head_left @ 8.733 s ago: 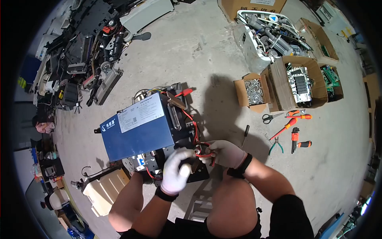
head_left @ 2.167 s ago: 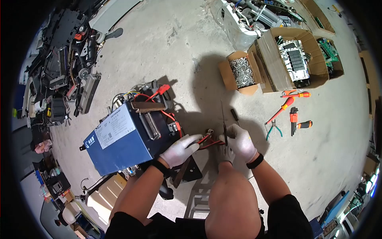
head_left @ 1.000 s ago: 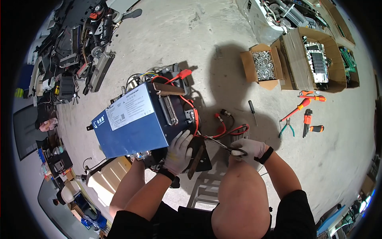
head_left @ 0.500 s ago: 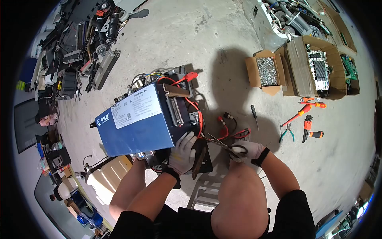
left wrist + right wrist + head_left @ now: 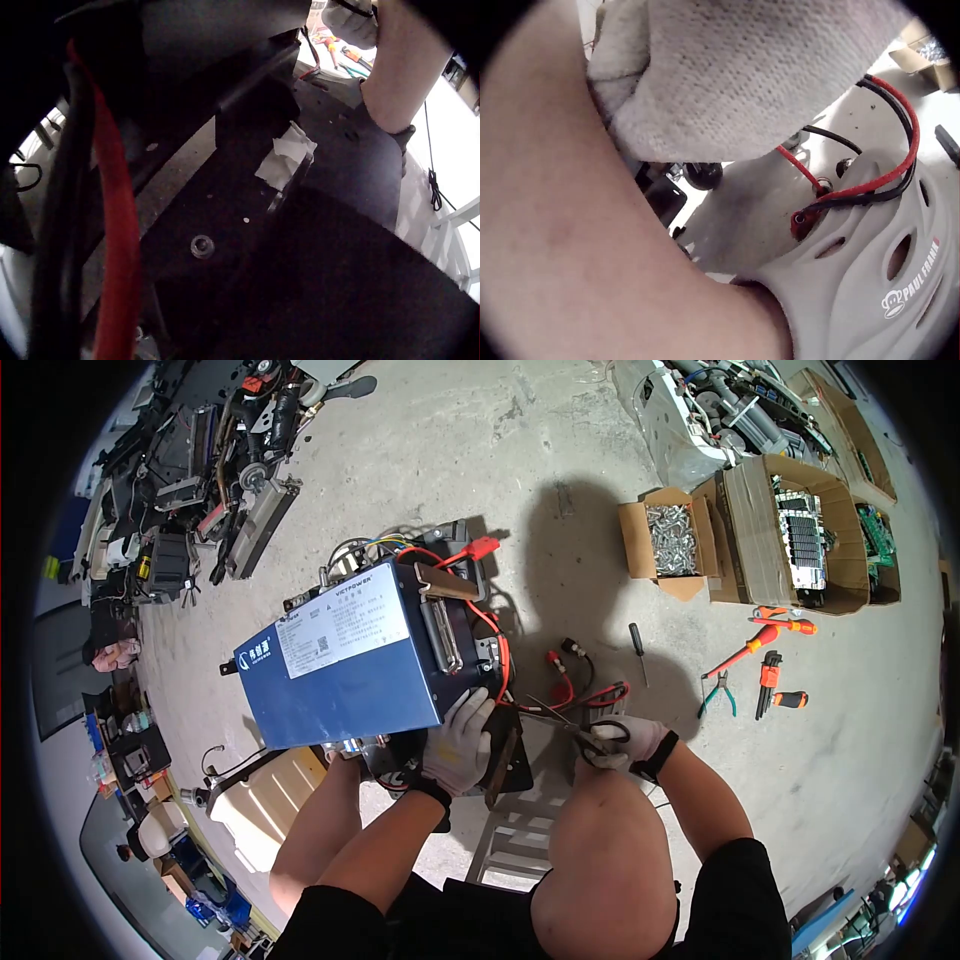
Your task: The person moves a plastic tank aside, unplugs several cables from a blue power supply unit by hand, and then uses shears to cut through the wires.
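Observation:
In the head view my left hand (image 5: 458, 745), in a white glove, lies with extended fingers against the lower right end of a blue metal box (image 5: 345, 705) with a white label. My gloved right hand (image 5: 637, 742), beside the right knee, grips scissors (image 5: 603, 740) by the dark handles. Their blades point up and left, standing apart near the cables by the box. Red and black cables (image 5: 610, 692) run from there to loose connectors (image 5: 560, 660) and loop over the grey shoe (image 5: 855, 247). In the left wrist view a dark metal plate (image 5: 225, 195) shows under the box.
A small carton of bolts (image 5: 672, 542) stands at right, beside a larger carton (image 5: 745, 540) of circuit boards. A screwdriver (image 5: 637, 642), pliers (image 5: 718, 698) and hex keys (image 5: 768, 685) lie on the floor. A cream plastic container (image 5: 265, 805) sits at lower left; machine parts (image 5: 265, 480) pile at upper left.
The scissors have gone from the floor to my right hand, and their blades have spread. Both hands have let go of the cables; my left hand has moved onto the box's end.

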Motion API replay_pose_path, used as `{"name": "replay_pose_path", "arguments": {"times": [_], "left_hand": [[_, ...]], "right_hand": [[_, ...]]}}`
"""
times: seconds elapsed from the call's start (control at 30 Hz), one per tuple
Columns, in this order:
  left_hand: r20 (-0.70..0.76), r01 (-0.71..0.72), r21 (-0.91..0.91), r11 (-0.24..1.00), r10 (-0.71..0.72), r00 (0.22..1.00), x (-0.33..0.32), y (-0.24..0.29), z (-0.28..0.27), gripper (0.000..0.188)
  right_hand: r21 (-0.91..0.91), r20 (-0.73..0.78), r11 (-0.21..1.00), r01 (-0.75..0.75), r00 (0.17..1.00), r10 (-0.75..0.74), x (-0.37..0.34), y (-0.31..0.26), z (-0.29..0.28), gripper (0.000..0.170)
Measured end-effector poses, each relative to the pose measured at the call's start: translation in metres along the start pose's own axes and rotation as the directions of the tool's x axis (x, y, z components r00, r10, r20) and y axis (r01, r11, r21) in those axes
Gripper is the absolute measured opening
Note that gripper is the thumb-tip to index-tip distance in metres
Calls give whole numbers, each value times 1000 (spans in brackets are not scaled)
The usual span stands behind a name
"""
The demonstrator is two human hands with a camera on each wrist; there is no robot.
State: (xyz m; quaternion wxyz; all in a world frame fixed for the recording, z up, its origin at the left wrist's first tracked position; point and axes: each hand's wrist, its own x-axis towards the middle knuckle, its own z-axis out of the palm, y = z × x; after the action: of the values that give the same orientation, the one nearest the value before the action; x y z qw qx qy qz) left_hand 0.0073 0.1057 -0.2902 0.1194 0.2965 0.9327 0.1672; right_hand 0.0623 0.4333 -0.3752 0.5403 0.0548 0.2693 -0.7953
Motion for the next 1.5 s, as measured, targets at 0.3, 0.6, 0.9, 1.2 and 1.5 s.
{"name": "replay_pose_path", "arguments": {"times": [0.3,0.6,0.9,1.2,1.5], "left_hand": [[-18,-12,-1,1000,12,1000,2,0,-1,49],[-35,-5,-6,1000,5,999,2,0,0,48],[-24,4,31,1000,-3,1000,3,0,-1,47],[-61,7,-5,1000,-7,998,3,1,-2,46],[-79,18,-89,996,-25,997,-3,-1,5,43]], "right_hand": [[-209,39,976,57,998,-49,3,9,-9,54],[-478,-194,879,-5,976,-101,10,16,-4,52],[-725,-290,682,-91,939,-184,9,-18,4,51],[-915,-398,210,-345,861,-318,20,-39,38,41],[-658,63,740,137,990,-127,60,-73,46,49]]}}
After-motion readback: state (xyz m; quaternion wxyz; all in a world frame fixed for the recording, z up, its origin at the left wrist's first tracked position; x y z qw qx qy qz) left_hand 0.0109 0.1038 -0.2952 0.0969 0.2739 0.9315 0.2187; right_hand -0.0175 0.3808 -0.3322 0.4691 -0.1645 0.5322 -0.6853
